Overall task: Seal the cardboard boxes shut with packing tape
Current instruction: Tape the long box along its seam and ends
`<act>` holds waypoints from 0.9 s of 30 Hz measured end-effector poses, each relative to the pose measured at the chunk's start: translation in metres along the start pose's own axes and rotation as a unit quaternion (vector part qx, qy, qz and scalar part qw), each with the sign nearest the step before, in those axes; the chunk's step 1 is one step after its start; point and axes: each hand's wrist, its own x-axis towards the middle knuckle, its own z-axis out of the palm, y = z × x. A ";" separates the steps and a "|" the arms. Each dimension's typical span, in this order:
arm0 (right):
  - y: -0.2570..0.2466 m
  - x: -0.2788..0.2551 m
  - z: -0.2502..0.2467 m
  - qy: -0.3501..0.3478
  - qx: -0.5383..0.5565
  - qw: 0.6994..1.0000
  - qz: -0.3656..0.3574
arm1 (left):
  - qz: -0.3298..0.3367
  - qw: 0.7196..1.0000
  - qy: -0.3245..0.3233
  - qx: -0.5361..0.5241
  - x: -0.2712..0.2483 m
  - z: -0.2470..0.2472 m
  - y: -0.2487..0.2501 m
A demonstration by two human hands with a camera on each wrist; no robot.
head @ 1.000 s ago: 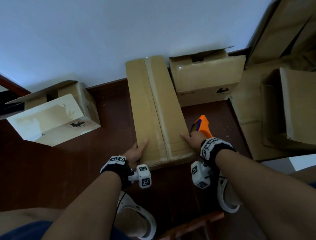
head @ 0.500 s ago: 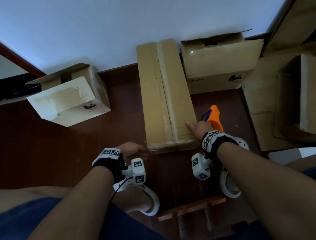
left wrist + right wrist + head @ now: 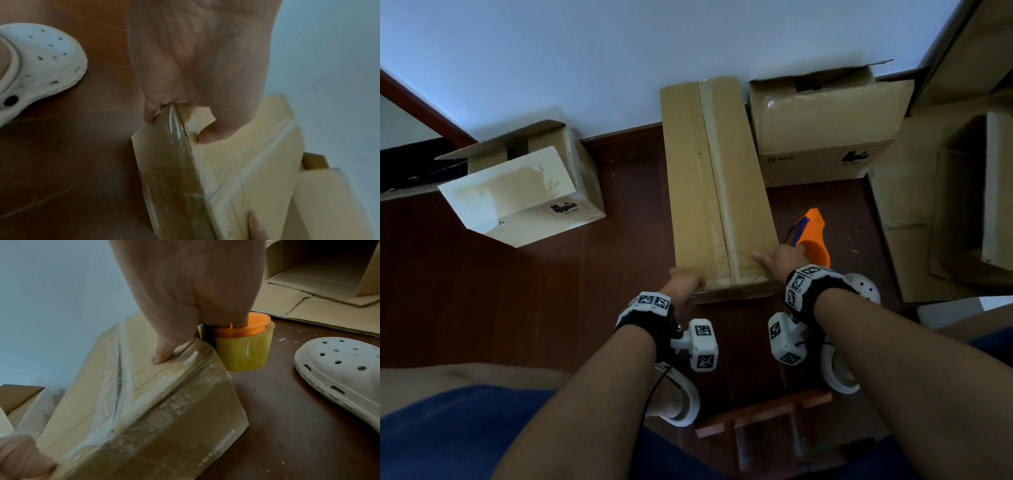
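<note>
A long cardboard box (image 3: 719, 192) lies on the dark wood floor, its far end against the wall, with tape along its top seam and over its near end. My left hand (image 3: 688, 279) grips the box's near left corner, thumb (image 3: 209, 134) on top and fingers on the taped end face. My right hand (image 3: 780, 260) holds an orange tape dispenser (image 3: 811, 236) with a yellowish tape roll (image 3: 244, 352) beside the box's near right corner. One of its fingers (image 3: 162, 353) presses on the box top.
An open box (image 3: 524, 192) lies tipped at the left. Another open box (image 3: 825, 130) stands behind the dispenser. Flattened cardboard and more boxes (image 3: 945, 205) fill the right side. My white clogs (image 3: 839, 370) and a wooden frame (image 3: 763, 414) are near my feet.
My left hand left the box top, dropped in front of the near end, and now grips the near left corner. My right hand stayed at the right edge with the dispenser.
</note>
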 end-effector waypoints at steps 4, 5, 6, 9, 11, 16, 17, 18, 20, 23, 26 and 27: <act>-0.001 -0.002 0.001 -0.002 0.003 1.000 0.006 | 0.069 0.978 -0.007 -0.199 0.017 -0.019 -0.018; 0.000 -0.002 0.000 -0.001 0.005 1.000 0.006 | 0.082 0.972 0.040 -0.218 0.022 -0.029 -0.022; 0.001 -0.001 0.000 -0.001 0.006 1.000 0.006 | 0.083 0.966 0.090 -0.230 0.025 -0.040 -0.025; 0.002 -0.001 0.001 0.001 0.013 1.000 0.006 | 0.045 0.963 0.128 -0.234 0.025 -0.061 -0.033; 0.002 -0.001 0.001 0.004 0.021 1.000 0.003 | 0.050 0.987 0.069 -0.137 0.017 -0.067 -0.038; 0.002 -0.003 0.001 0.002 0.026 1.000 0.002 | 0.144 0.942 -0.028 0.303 -0.003 -0.056 -0.031; 0.002 -0.004 0.001 0.002 0.024 1.000 0.002 | 0.159 0.923 -0.017 0.350 -0.002 -0.052 -0.027; 0.002 -0.005 0.001 0.004 0.022 1.000 0.002 | 0.170 0.907 -0.007 0.386 0.000 -0.049 -0.024; 0.001 -0.005 0.000 0.005 0.020 1.000 0.003 | 0.178 0.867 -0.002 0.465 0.003 -0.046 -0.018; 0.001 -0.006 0.001 0.006 0.024 1.000 0.005 | 0.168 0.816 0.005 0.553 0.007 -0.048 -0.014; 0.001 -0.006 0.001 0.004 0.026 1.000 0.005 | 0.175 0.787 0.015 0.591 0.009 -0.048 -0.016; 0.001 -0.006 0.002 0.004 0.025 1.000 0.006 | 0.177 0.779 0.018 0.601 0.011 -0.048 -0.017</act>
